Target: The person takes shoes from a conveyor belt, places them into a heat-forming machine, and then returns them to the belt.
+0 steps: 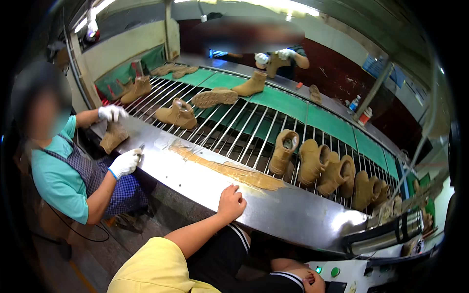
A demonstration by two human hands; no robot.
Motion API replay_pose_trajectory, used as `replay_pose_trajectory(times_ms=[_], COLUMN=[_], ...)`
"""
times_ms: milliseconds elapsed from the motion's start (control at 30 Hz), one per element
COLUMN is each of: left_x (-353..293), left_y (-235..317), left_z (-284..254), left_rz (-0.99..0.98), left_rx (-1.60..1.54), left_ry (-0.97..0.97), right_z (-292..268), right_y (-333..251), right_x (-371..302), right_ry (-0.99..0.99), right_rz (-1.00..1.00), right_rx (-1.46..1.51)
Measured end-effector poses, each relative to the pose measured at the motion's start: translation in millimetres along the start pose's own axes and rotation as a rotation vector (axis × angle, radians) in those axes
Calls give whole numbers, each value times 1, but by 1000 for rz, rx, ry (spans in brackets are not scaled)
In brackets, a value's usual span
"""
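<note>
Metal bench (293, 215) w/ L hand (232, 203) atop, R hand (314, 282) partly cropped

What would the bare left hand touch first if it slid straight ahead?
The left hand would probably meet the brown strip on the metal bench first, then perhaps a tan boot; depth is unclear.

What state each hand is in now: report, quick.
Left hand: loosely closed, resting on the table, no object seen in it.
Right hand: at the picture's lower edge; open or closed cannot be told.
</note>
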State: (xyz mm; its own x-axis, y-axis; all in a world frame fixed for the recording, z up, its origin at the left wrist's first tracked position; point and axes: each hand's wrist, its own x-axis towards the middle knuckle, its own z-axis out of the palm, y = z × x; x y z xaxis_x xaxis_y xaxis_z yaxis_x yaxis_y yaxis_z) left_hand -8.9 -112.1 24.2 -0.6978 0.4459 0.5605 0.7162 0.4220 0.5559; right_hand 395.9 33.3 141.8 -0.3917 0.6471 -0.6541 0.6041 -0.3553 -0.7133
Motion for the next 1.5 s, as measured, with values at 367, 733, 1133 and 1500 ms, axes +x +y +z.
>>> replay_pose_trajectory(times_ms=[367, 733, 1133, 1500], left_x=[138, 420, 480, 417], left_y=[-75, -318, -321, -241], left_z=[-12, -31, -13, 10], left_rz=[167, -413, -373, -588], left_rx=[-93, 270, 735, 162], left_ry=[-561, -115, -673, -480], right_z=[271, 393, 402, 401], right_y=[-178, -210, -209, -208], right_x=[209, 224, 231, 231], right_ry=[106, -73, -77, -98], right_rz=[-1214, -1302, -1293, -1138], right_rx=[-881, -829, -845, -896])
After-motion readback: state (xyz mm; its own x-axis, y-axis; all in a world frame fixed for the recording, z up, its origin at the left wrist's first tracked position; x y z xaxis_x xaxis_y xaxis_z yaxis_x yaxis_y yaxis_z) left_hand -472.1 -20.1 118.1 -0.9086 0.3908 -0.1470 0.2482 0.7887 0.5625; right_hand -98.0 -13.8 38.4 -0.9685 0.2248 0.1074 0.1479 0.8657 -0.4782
